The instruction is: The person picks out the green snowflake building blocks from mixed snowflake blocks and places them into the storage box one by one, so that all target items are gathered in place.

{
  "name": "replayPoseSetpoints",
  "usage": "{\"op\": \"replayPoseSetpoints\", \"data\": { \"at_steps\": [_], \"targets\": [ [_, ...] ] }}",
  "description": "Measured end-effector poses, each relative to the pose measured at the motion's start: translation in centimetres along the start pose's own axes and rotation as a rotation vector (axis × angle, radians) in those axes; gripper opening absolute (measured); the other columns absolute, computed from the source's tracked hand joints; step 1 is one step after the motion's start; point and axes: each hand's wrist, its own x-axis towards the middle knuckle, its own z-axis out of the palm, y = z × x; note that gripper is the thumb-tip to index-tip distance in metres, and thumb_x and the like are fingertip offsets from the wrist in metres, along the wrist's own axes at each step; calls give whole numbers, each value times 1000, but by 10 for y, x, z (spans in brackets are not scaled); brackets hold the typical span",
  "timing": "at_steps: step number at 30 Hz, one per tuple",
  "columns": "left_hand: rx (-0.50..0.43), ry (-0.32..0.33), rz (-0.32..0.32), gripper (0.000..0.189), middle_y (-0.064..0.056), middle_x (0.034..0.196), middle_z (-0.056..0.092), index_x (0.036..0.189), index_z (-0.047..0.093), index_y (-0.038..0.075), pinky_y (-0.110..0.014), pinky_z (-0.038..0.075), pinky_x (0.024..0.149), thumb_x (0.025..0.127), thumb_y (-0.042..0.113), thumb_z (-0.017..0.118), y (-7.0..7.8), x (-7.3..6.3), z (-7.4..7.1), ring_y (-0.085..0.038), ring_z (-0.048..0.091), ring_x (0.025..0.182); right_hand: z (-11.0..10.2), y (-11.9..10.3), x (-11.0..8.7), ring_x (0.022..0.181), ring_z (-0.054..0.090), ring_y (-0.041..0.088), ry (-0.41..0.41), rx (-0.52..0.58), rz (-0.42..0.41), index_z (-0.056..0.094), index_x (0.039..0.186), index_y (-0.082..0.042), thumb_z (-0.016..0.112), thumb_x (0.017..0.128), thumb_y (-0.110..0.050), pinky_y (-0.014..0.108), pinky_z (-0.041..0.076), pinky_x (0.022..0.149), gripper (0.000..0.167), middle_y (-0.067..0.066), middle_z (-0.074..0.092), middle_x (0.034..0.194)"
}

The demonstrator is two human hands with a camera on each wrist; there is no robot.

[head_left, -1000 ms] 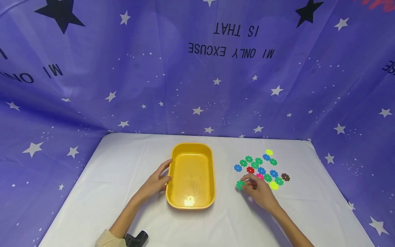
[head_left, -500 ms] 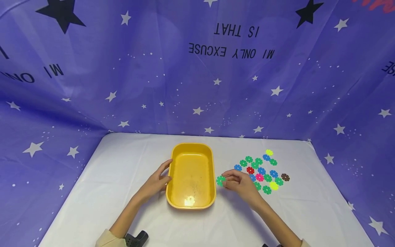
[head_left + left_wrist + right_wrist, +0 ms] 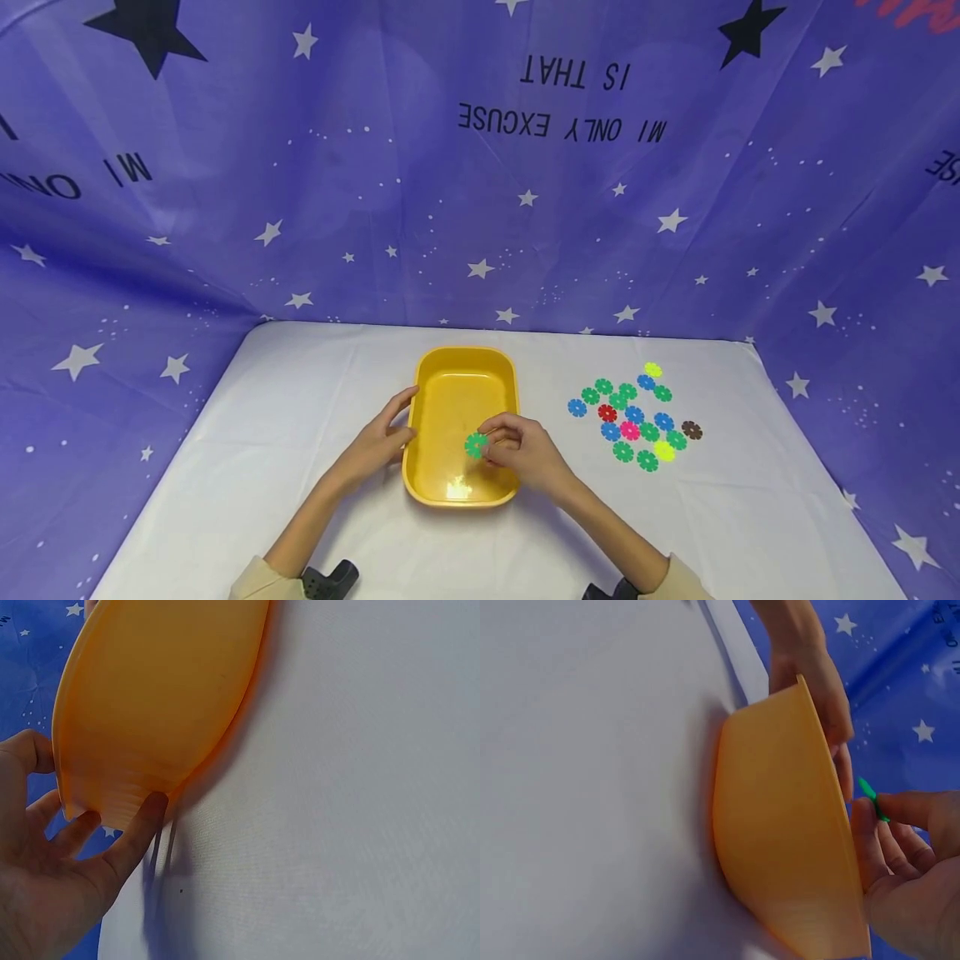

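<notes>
Left hand (image 3: 377,443): fingers loosely spread, resting against the left side of the yellow tray (image 3: 459,393). Right hand (image 3: 531,457): thumb and finger pinch one green disc (image 3: 474,446) above the tray's near half. Other discs (image 3: 633,414) lie rightward. A light pinch and steady tray seem advisable.

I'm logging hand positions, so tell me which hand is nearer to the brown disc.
Right. The right hand, pinching a green disc over the yellow tray, is left of the brown disc; the left hand is farther left, at the tray's left side.
</notes>
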Motion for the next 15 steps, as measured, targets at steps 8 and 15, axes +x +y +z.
{"op": "replayPoseSetpoints", "data": {
  "at_steps": [8, 15],
  "targets": [
    [0, 0, -1, 70, -16, 163, 21, 157, 30, 22, -39, 58, 85, 94, 10, 56, -2, 1, 0, -36, 56, 121, 24, 1, 17, 81, 69, 37, -35, 13, 22, 64, 111, 7, 68, 88, 3, 42, 61, 76, 24, 13, 68, 89],
    [2, -8, -3, 69, -15, 163, 21, 157, 29, 23, -40, 58, 86, 95, 12, 57, 0, 1, 0, -38, 54, 124, 37, 7, 32, 78, 70, 33, -30, 7, 108, 66, 109, 3, 69, 87, 1, 41, 61, 74, 22, 10, 69, 85]
  ]
}}
